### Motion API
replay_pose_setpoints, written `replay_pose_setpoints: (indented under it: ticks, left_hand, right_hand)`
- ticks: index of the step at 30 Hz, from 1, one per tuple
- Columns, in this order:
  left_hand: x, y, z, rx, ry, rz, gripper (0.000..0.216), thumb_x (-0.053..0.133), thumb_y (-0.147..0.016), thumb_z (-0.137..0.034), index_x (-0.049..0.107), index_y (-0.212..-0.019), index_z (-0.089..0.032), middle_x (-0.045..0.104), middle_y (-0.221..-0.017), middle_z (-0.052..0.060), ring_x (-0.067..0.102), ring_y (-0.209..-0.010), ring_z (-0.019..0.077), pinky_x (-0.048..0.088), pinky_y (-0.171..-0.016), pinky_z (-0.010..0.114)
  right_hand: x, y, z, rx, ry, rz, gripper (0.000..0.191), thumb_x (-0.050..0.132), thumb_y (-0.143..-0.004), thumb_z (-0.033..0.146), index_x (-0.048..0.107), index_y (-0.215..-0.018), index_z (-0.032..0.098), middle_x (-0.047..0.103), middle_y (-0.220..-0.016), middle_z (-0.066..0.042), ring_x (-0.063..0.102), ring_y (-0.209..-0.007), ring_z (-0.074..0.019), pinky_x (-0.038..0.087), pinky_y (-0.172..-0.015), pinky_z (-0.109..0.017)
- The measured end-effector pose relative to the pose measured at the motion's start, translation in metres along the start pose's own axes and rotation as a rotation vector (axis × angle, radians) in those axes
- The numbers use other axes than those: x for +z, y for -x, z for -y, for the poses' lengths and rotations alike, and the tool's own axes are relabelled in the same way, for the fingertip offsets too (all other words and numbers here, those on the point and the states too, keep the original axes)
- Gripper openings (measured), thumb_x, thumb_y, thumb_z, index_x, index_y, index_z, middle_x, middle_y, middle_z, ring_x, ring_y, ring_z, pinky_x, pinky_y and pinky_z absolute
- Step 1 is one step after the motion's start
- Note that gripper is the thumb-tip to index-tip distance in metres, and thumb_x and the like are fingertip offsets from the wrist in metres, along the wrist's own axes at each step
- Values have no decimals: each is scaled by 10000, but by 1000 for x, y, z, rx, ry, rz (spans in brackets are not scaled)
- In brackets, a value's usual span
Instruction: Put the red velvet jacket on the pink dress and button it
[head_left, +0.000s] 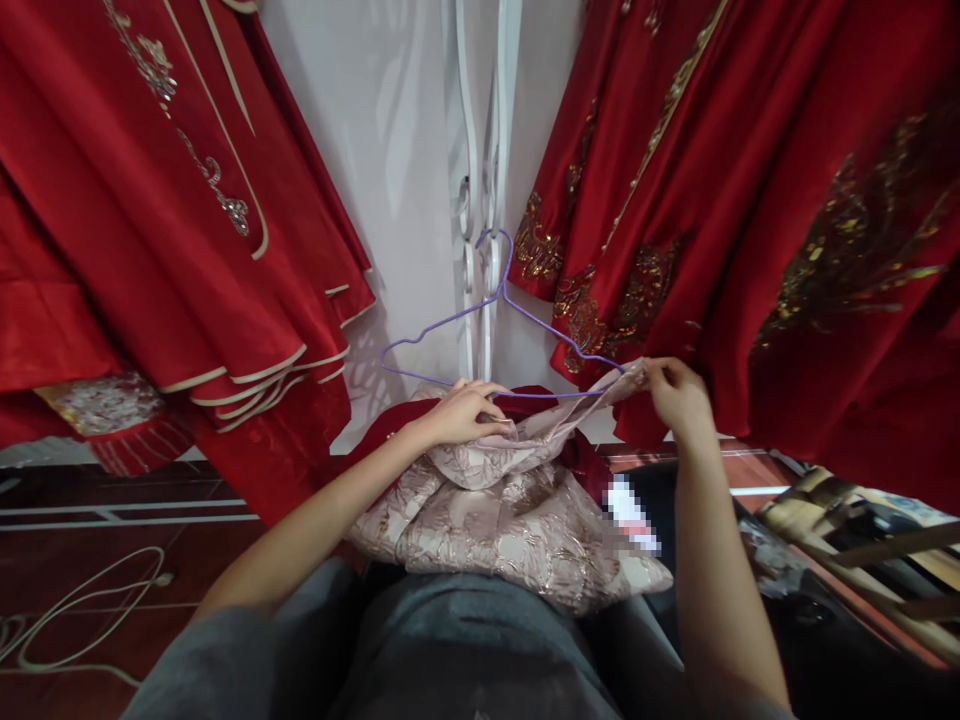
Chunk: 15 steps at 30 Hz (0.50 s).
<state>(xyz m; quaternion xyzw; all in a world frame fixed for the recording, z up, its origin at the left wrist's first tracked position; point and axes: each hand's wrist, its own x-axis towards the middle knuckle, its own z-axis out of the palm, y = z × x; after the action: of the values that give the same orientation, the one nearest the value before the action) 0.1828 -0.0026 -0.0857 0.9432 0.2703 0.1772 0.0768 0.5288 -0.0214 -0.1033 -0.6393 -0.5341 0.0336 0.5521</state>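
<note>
A purple wire hanger (459,314) hangs by its hook from a white rack fitting (487,235) in front of me. On its right arm lies the edge of a pale pink brocade garment (517,530), and my right hand (679,395) pinches that cloth near the hanger's right end. My left hand (466,410) is closed on a fold of the same garment, just below the hanger's bottom bar. The rest of the garment spreads over my lap. Dark red fabric (375,425) shows behind and beside it.
Red embroidered dresses hang on the left (150,200) and on the right (720,200), close to both arms. A white cable (90,600) lies coiled on the floor at lower left. Shoes (862,530) stand on a rack at right, near a dark bag (810,610).
</note>
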Motion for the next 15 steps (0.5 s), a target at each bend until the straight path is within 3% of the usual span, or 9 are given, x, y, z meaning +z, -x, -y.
replay_pose_setpoints:
  ticks: [5,10,12,15]
  left_hand:
    - [5,-10,-9,14,74,-3,287,542,-883,-480,744,-908,-277,577,-1319,33,543,-1158,233,318,-969,395]
    - [11,-17,-7,-26,142,-83,296,504,-912,-445,727,-946,-253,606,-1280,43,557,-1140,219,294,-1006,394]
    - [5,-14,1,-66,137,-197,284,491,-922,-421,715,-957,-249,623,-1250,39,546,-1151,210,256,-1039,399]
    - [-13,3,25,-281,19,-528,258,503,-915,-400,707,-943,-245,669,-1131,37,558,-1097,210,212,-1049,422]
  right_hand:
    - [30,6,72,-135,38,-124,340,469,-871,472,643,-835,182,700,-799,-91,621,-737,-229,446,-693,-314]
    - [56,4,91,-291,70,20,320,405,-929,454,613,-911,211,687,-831,-56,617,-777,-217,415,-748,-315]
    - [58,4,86,-309,103,66,314,390,-938,447,603,-934,216,677,-810,-47,609,-785,-222,397,-802,-349]
    - [56,5,80,-319,59,49,285,420,-929,447,594,-977,226,658,-808,-25,597,-766,-205,380,-844,-367]
